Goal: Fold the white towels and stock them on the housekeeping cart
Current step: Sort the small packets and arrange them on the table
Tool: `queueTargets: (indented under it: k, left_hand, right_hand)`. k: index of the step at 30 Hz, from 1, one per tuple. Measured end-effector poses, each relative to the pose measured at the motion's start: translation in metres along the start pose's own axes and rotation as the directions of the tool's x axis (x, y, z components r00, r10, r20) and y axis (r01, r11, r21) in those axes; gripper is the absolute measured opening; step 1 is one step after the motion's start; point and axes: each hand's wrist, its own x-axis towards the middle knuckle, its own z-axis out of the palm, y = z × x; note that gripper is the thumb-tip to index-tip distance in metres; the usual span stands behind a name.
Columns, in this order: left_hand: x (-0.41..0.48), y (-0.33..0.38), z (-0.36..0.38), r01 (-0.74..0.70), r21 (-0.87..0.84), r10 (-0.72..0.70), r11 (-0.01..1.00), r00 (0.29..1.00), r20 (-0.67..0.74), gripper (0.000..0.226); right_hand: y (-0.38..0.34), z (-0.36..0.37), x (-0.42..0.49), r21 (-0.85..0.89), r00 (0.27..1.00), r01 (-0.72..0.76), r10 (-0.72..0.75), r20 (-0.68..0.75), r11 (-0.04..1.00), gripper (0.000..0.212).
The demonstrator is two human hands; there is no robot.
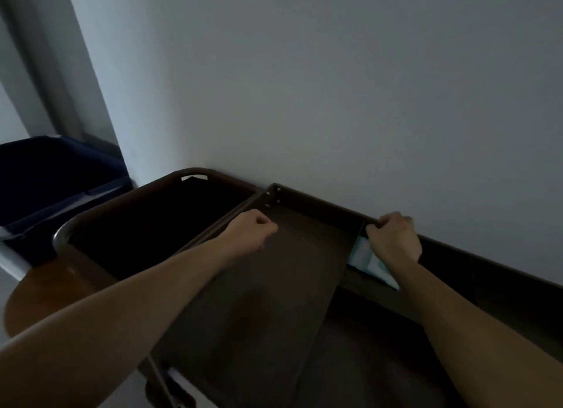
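Cart tray [259, 301]: dark brown, matt, plastic-looking.
Rail [59, 235]: metal, glossy.
Round table [39, 301]: wood, polished.
Bag [45, 176]: navy cloth.
Wall [335, 87]: smooth, matt.
Packet [365, 260]: pale, slightly shiny wrap.

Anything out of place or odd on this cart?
Nothing spilled or broken. One oddity: a pale packet lies slanted in a narrow slot of the cart, beneath the right hand. No towels in view.

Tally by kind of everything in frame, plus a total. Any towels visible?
hands: 2, the left hand and the right hand
brown cart: 1
pale blue packet: 1
dark blue bag: 1
round wooden table: 1
white towels: 0 in view
Total: 6
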Motion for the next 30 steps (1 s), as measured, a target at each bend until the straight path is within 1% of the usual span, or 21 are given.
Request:
queueTargets:
  k: [2, 4, 6, 9, 12, 14, 16, 17, 19, 20, 22, 25, 28, 30]
  left_hand:
    - [-0.008, -0.006, -0.03, -0.017, 0.02, 0.017, 1.0, 1.0, -0.024, 0.017]
    - [-0.014, -0.017, -0.069, -0.023, 0.065, 0.027, 0.998, 0.998, -0.064, 0.019]
    - [-0.021, -0.038, -0.115, -0.02, 0.086, 0.029, 0.996, 0.994, -0.103, 0.021]
    - [-0.034, -0.091, -0.189, 0.014, 0.137, 0.012, 0.99, 0.982, -0.19, 0.024]
    - [-0.047, -0.156, -0.262, 0.101, 0.152, -0.061, 0.983, 0.966, -0.25, 0.024]
    - [-0.051, -0.197, -0.309, 0.156, 0.171, -0.101, 0.973, 0.951, -0.292, 0.022]
    - [-0.053, -0.232, -0.351, 0.216, 0.242, -0.135, 0.946, 0.94, -0.312, 0.02]
    - [-0.054, -0.247, -0.367, 0.246, 0.27, -0.156, 0.931, 0.936, -0.314, 0.022]
    - [-0.051, -0.277, -0.395, 0.299, 0.288, -0.205, 0.91, 0.927, -0.314, 0.032]
    - [-0.047, -0.291, -0.405, 0.319, 0.286, -0.223, 0.904, 0.921, -0.32, 0.037]
    - [-0.036, -0.314, -0.42, 0.342, 0.272, -0.246, 0.9, 0.911, -0.331, 0.041]
    - [-0.011, -0.343, -0.43, 0.358, 0.252, -0.27, 0.899, 0.907, -0.324, 0.037]
    - [0.025, -0.364, -0.442, 0.363, 0.266, -0.282, 0.893, 0.912, -0.298, 0.033]
    - [0.05, -0.379, -0.452, 0.375, 0.27, -0.296, 0.887, 0.91, -0.291, 0.031]
  right_hand:
    - [-0.05, 0.006, -0.014, 0.05, 0.989, 0.148, -0.146, -0.031, 0.988, 0.03]
    - [-0.105, 0.019, -0.034, 0.069, 0.96, 0.278, -0.279, 0.012, 0.958, 0.032]
    - [-0.159, 0.04, -0.061, 0.088, 0.915, 0.382, -0.39, 0.103, 0.92, 0.034]
    - [-0.233, 0.082, -0.113, 0.12, 0.811, 0.489, -0.501, 0.303, 0.864, 0.046]
    - [-0.303, 0.13, -0.168, 0.144, 0.723, 0.533, -0.538, 0.433, 0.834, 0.055]
    - [-0.346, 0.158, -0.203, 0.157, 0.68, 0.566, -0.566, 0.466, 0.809, 0.056]
    - [-0.383, 0.181, -0.233, 0.164, 0.637, 0.595, -0.585, 0.502, 0.787, 0.06]
    - [-0.398, 0.19, -0.244, 0.165, 0.614, 0.609, -0.593, 0.521, 0.776, 0.061]
    - [-0.429, 0.206, -0.258, 0.168, 0.577, 0.638, -0.612, 0.541, 0.751, 0.062]
    - [-0.442, 0.213, -0.262, 0.174, 0.566, 0.65, -0.624, 0.539, 0.74, 0.062]
    - [-0.464, 0.229, -0.262, 0.179, 0.551, 0.67, -0.644, 0.53, 0.72, 0.06]
    - [-0.493, 0.26, -0.246, 0.156, 0.534, 0.688, -0.64, 0.553, 0.709, 0.06]
    - [-0.524, 0.298, -0.214, 0.131, 0.526, 0.681, -0.606, 0.597, 0.72, 0.061]
    - [-0.546, 0.328, -0.195, 0.124, 0.517, 0.678, -0.591, 0.619, 0.724, 0.058]
